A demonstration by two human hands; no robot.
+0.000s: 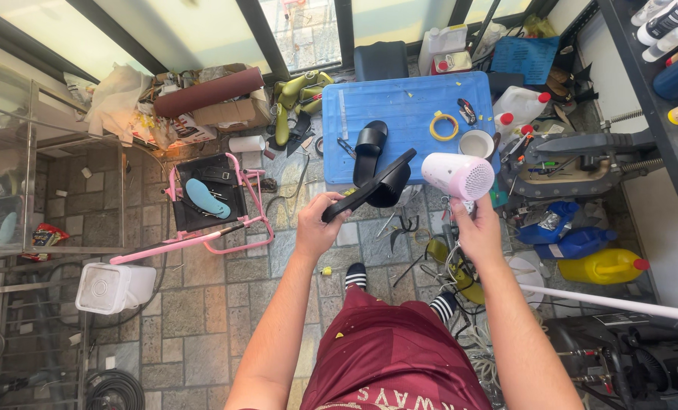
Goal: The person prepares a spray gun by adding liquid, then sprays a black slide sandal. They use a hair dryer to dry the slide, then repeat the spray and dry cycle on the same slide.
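Left grip [320, 228] clamped on black sandal [373, 186] at the heel end; right grip [475, 228] closed around pink hair dryer [458, 175], nozzle just beside the sole. Probably light, flexible; best held by the stiffer heel.

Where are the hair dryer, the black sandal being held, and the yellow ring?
hair dryer [458, 175], head view, on its pink-white body.
black sandal [375, 184], head view, on its sole edge.
yellow ring [443, 126], head view, on its rim.
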